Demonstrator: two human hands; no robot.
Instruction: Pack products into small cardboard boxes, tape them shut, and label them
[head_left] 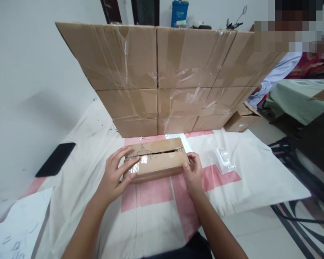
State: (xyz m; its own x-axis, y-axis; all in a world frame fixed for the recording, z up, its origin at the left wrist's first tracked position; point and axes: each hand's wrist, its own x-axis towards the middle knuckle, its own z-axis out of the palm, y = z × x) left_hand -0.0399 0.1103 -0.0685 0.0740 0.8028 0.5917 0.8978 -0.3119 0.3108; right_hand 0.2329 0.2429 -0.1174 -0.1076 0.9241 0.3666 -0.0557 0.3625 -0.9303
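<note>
A small brown cardboard box (162,163) lies on the cloth in front of me. Its two top flaps meet along a seam that gapes toward the right, and short pieces of clear tape stick to its left part. My left hand (115,176) grips the left end, fingers spread over the top and thumb against the front side. At the right end, my right hand (193,174) holds the corner between thumb and curled fingers. A white tape dispenser (223,160) sits to the right of that hand. Behind the box, a white printed sheet (186,143) is partly hidden.
A wall of stacked, taped cartons (183,104) rises just behind the box. An opened carton (239,123) stands at its right end, near a person's sleeve (271,84). To the left lie a black flat object (55,159) and a marked paper sheet (18,225).
</note>
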